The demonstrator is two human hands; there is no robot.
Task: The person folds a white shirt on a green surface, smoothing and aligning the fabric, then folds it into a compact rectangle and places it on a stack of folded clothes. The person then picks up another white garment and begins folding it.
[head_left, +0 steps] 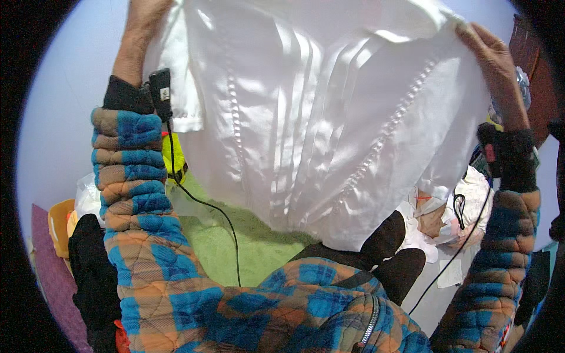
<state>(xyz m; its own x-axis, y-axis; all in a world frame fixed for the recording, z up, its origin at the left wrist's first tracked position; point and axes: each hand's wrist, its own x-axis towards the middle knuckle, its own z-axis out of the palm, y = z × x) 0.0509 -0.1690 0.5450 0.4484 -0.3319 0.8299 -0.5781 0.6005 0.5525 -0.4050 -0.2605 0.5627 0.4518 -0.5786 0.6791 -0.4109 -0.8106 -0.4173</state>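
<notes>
A shiny white satin blouse (pixel 276 112) with pleats and dotted seams hangs spread out in front of me, held up between my two hands. My right hand (pixel 485 47) is closed, pinching the cloth at its upper right corner. At the upper left, my left hand (pixel 147 20) grips the other side of the garment; its fingertips run past the top edge of the picture. A short sleeve (pixel 187 112) droops beside my left wrist. The blouse's lower edge dips toward my lap, and its topmost part is cut off by the frame.
Beneath the blouse lies a green mat (pixel 235 235). White bundled cloth and plastic bags (pixel 438 217) sit to the right, near a brown wooden piece (pixel 529 53). An orange object (pixel 60 226) and a purple surface (pixel 50 265) are at left. Black cables (pixel 218 206) trail from both wrists.
</notes>
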